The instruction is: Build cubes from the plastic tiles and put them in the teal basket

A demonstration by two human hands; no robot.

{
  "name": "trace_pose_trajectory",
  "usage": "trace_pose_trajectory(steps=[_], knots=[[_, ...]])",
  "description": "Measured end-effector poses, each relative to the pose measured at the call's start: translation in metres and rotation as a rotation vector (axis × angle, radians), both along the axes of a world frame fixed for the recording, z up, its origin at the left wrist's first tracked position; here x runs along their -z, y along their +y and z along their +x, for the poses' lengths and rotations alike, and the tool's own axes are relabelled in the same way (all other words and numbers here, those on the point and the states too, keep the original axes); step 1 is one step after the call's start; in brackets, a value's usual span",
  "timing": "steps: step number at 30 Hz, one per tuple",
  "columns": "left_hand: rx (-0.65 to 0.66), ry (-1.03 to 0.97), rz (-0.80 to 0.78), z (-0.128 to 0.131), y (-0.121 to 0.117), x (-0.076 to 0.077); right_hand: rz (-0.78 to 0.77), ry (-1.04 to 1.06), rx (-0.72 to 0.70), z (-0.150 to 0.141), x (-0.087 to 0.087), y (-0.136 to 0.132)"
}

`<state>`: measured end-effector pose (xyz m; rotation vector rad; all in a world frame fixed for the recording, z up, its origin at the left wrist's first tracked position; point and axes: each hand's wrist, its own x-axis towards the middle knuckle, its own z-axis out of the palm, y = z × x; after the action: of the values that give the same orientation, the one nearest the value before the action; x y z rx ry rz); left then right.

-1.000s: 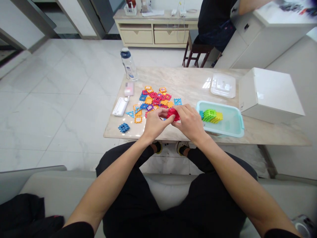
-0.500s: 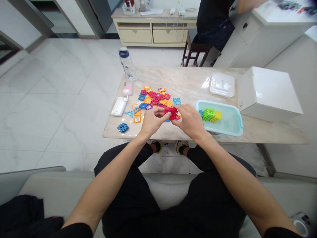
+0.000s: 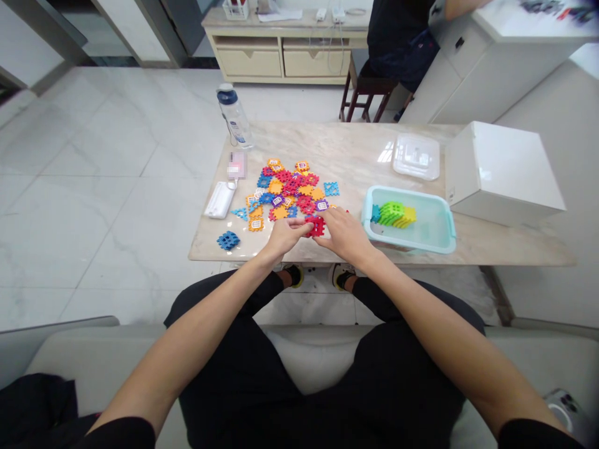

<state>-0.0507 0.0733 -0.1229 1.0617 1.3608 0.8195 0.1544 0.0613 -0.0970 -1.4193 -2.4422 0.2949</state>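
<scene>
On the marble table point(image 3: 355, 156), in the head view, the left hand point(image 3: 285, 236) and right hand point(image 3: 344, 234) meet from opposite sides, their fingertips pinching a red tile piece point(image 3: 317, 226) between them near the front edge, a two-sided hold that steadies it. Loose tiles point(image 3: 285, 193) lie spread ahead of the hands, within easy reach. Right of the right hand, a teal tray point(image 3: 412, 247) holds a green and yellow block point(image 3: 393, 213), keeping it apart from the pile. A clear lid point(image 3: 415, 156) sits behind the tray.
</scene>
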Motion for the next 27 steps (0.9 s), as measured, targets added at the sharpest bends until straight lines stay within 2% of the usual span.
trace_pose_trajectory(steps=[4,7,9,11,13,15,20,27], knots=[[-0.055,-0.066,-0.194,0.001,-0.001,0.018,0.003,0.047,-0.045,-0.006,0.013,0.000],[-0.110,-0.127,-0.212,0.000,0.002,0.022,-0.061,0.269,0.042,-0.013,0.024,0.004],[-0.110,-0.107,-0.159,-0.001,0.005,0.022,-0.195,0.493,0.206,-0.017,0.031,0.009],[-0.091,-0.083,-0.102,-0.002,0.007,0.021,-0.412,0.688,0.361,-0.018,0.035,0.015],[-0.061,-0.077,-0.075,-0.002,0.006,0.022,-0.626,0.811,0.446,-0.017,0.038,0.019],[-0.035,-0.081,-0.062,-0.002,0.004,0.025,-0.761,0.881,0.490,-0.013,0.039,0.020],[0.007,-0.066,-0.047,-0.004,0.000,0.044,-0.895,0.918,0.586,-0.005,0.044,0.017],[0.069,0.047,-0.143,-0.004,0.006,0.070,-0.966,0.812,0.572,0.000,0.057,0.019]])
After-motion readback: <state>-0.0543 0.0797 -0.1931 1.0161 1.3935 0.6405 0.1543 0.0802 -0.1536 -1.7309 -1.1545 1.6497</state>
